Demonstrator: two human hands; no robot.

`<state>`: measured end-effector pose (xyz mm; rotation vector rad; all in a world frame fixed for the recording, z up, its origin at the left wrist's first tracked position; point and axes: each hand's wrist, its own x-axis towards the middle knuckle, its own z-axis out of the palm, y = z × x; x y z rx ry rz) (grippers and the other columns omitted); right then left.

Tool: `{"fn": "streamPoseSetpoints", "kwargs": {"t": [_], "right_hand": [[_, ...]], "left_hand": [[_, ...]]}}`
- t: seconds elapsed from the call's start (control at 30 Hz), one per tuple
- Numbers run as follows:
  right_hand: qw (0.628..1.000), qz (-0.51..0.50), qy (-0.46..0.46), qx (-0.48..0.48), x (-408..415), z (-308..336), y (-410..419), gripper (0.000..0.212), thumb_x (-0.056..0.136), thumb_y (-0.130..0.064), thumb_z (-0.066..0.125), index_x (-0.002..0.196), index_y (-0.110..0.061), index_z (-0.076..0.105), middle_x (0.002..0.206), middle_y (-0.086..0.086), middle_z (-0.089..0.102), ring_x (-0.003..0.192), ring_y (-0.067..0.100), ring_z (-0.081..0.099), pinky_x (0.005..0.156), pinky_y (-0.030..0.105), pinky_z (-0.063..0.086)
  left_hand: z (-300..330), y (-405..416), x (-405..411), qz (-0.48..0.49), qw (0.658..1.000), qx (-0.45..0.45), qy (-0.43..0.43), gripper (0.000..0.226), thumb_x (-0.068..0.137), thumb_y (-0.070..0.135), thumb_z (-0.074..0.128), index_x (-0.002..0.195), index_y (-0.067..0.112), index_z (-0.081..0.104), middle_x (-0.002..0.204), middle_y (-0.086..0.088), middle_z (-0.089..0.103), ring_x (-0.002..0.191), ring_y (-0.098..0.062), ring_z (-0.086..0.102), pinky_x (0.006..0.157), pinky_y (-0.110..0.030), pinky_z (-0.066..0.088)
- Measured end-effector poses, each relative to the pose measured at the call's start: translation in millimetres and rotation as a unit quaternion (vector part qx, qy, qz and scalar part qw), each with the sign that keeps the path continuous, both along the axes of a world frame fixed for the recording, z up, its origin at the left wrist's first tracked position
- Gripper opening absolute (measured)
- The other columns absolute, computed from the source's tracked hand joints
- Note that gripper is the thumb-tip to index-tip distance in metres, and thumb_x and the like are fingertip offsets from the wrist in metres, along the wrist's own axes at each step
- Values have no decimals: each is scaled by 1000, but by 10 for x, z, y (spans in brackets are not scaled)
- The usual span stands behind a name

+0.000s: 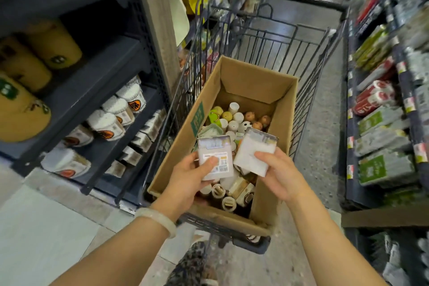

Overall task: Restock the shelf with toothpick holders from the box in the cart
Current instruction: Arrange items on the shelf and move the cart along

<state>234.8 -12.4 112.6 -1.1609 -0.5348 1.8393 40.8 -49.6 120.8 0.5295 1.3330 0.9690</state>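
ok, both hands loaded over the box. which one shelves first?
Probably left. The left hand grips a white pack on the side nearest the shelf, which stands to the person's left. The right hand holds its pack farther away, and would have to cross over.

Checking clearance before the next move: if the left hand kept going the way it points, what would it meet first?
Probably the white pack in the right hand, just ahead of the left hand and its own pack; depth is unclear.

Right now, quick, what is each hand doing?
Left hand: holding a white labelled pack above the cardboard box.
Right hand: fingers gripping a second white pack, tilted, over the same box.
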Motion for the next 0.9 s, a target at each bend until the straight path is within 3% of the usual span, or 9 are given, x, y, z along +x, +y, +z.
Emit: {"fn": "streamPoseSetpoints", "kwargs": {"t": [0.17, 0.27, 0.43, 0.67, 0.9], "right_hand": [[997, 25, -31, 59, -88, 269, -232, 57, 73, 1, 61, 128, -6, 50, 122, 14, 63, 108, 27, 62, 80, 36, 57], [995, 47, -35, 76, -184, 376, -362, 59, 69, -1, 64, 125, -9, 52, 117, 11, 66, 103, 23, 65, 78, 34, 58], [992, 67, -73, 85, -385, 484, -511, 47, 80, 9, 60, 122, -10, 51, 107, 6, 70, 96, 19, 67, 76, 31, 59], [979, 153, -70, 119, -893, 722, -630, 50, 71, -1, 66, 117, -13, 52, 112, 10, 68, 102, 24, 65, 76, 31, 59], [959, 236, -49, 153, -1708, 967, -861, 40, 80, 11, 59, 115, -7, 50, 103, 9, 70, 89, 19, 69, 71, 29, 59]], "left_hand": [[157, -292, -133, 22, 999, 31, 6, 31, 84, 15, 67, 114, 15, 59, 106, -6, 71, 94, -19, 69, 80, -34, 56], [229, -474, -218, 37, 998, 51, 0, 23, 84, 11, 66, 106, 18, 61, 103, -5, 71, 92, -19, 70, 84, -38, 56], [328, -718, -403, 63, 995, 72, 13, 22, 83, 8, 66, 101, 21, 63, 103, -5, 72, 89, -19, 70, 76, -32, 58], [510, -1048, -810, 107, 988, 104, 49, 26, 83, 8, 68, 102, 23, 62, 99, 0, 73, 91, -17, 70, 77, -31, 57], [741, -1562, -1505, 170, 974, 135, 66, 25, 85, 7, 65, 106, 22, 62, 101, 1, 73, 92, -16, 70, 76, -28, 57]]}}
